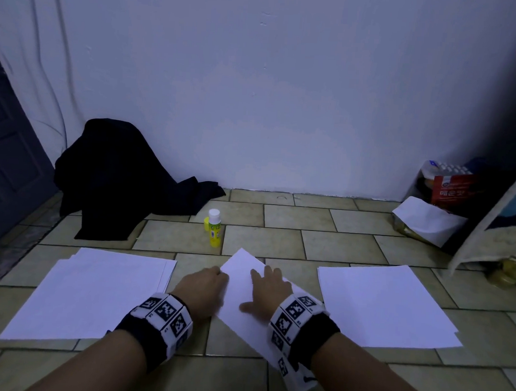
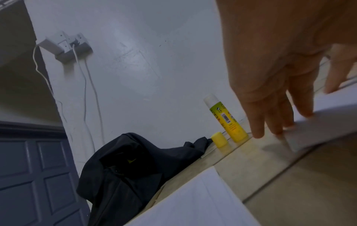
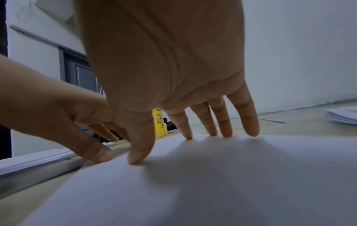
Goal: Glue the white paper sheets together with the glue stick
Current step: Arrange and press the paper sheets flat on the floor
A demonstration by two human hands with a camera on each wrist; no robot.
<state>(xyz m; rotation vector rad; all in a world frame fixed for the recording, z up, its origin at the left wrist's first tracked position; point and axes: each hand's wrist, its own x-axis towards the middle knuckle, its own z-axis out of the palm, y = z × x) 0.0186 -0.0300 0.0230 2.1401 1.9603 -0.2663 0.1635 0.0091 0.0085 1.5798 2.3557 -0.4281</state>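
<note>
A white paper sheet [image 1: 241, 286] lies skewed on the tiled floor between my hands. My right hand [image 1: 269, 290] presses flat on it with straight, spread fingers [image 3: 249, 122]. At the sheet's left edge my left hand [image 1: 205, 284] rests, fingertips [image 2: 258, 133] touching the paper's edge and the floor, fingers fairly straight. The yellow-green glue stick [image 1: 214, 227] stands upright and uncapped beyond the sheet, its white glue showing, with the yellow cap [image 2: 219, 139] beside it. A stack of white sheets [image 1: 93, 288] lies at the left, another stack [image 1: 382, 304] at the right.
A black cloth bundle [image 1: 118, 174] sits against the white wall at the back left, next to a grey door [image 1: 10, 161]. Boxes and a white bag [image 1: 430, 217] fill the back right corner. Cables [image 2: 86, 91] hang from a wall socket.
</note>
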